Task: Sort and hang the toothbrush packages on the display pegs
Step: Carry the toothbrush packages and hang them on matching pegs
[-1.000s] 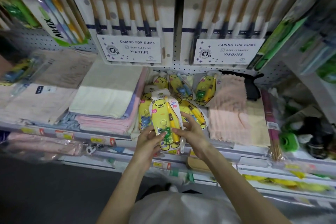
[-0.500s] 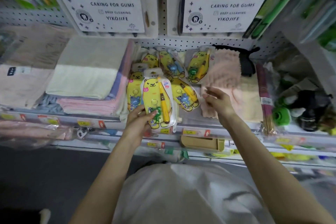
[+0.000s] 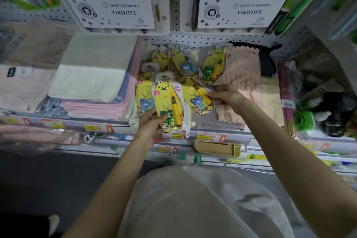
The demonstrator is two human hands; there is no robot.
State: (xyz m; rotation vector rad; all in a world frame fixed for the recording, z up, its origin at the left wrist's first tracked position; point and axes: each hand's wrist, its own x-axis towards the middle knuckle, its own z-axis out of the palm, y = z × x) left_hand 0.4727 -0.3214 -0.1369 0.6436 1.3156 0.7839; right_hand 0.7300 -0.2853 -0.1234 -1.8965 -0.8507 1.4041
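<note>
Left hand (image 3: 150, 123) grips the held pkg (image 3: 167, 100) by its lower left edge, thumb across the front, keeping it upright just over the shelf (image 3: 116, 127) front. It's a yellow bear-shaped card w/ a clear blister. Inside are a yellow toothbrush on the right & a green charm on a keyring low down.

Right hand (image 3: 226, 95) is at the second pkg (image 3: 195, 100), which lies tilted on the shelf. Its fingertips pinch the pkg's right edge. That pkg holds a yellow brush & a blue charm.

More of the same lie loose on the shelf:
- The left pkg (image 3: 144, 94), blue charm, is partly behind the held one.
- The back blue pkg (image 3: 183, 63) lies just beside the back green pkg (image 3: 211, 66), near the pegboard (image 3: 212, 38).

Folded towels (image 3: 92, 75) are stacked to the left & a pink fluffy cloth (image 3: 243, 71) lies to the right. Overhead hang two YIKOJIFE packs (image 3: 116, 6), each w/ a row of dark-handled brushes.
</note>
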